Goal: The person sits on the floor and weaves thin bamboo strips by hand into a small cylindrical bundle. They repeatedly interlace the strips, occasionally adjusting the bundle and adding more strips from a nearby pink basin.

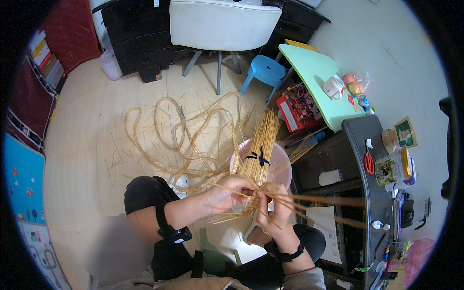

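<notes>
Both hands meet over my lap on a small piece of woven straw (250,207) at the end of a braid. My left hand (229,194) pinches its upper left side, where several straws cross. On the right, my right hand (277,204) grips the same weaving between thumb and fingers, with long straws fanning out past it to the right. The finished braid (195,145) lies in loose loops on the floor. Just beyond my hands, a bundle of straw (264,141) tied with dark cord leans in a pink basin (284,159).
Loose straw bits litter the floor. A blue plastic stool (268,69), a green table (308,65) and a red box (290,116) stand ahead to the right. Red-handled scissors (369,163) lie on the dark cabinet (357,145) at right. A white chair (224,25) is ahead.
</notes>
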The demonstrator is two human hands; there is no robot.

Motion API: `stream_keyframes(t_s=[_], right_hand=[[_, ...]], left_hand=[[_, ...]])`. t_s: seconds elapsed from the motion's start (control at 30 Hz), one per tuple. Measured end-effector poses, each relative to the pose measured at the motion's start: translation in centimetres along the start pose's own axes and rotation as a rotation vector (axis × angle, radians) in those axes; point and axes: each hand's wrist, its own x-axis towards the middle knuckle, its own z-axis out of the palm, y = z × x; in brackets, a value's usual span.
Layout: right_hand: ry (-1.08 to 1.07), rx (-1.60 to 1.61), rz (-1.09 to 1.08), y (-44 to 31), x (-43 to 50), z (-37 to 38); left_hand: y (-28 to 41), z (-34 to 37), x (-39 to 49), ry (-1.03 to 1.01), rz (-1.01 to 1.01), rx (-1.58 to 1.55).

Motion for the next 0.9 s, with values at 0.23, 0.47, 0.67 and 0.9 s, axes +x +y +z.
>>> stream_keyframes(t_s=[0.23, 0.47, 0.67, 0.9], right_hand=[[0.0, 0.649, 0.784, -0.3, 0.7, -0.6], [-0.094, 0.768, 0.847, 0.3, 1.6, -1.7], [0.001, 0.912, 0.937, 0.3, 1.3, -1.4], [-0.033, 1.038, 1.021, 0.5, 1.0, -1.7]], left_hand=[[-0.6, 1.6, 0.0, 0.09, 0.303, 0.162], [0.1, 1.8, -0.1, 0.059, 0.329, 0.466], [0.3, 1.4, 0.0, 0.05, 0.271, 0.387], [0.3, 1.4, 0.1, 0.128, 0.471, 0.448]])
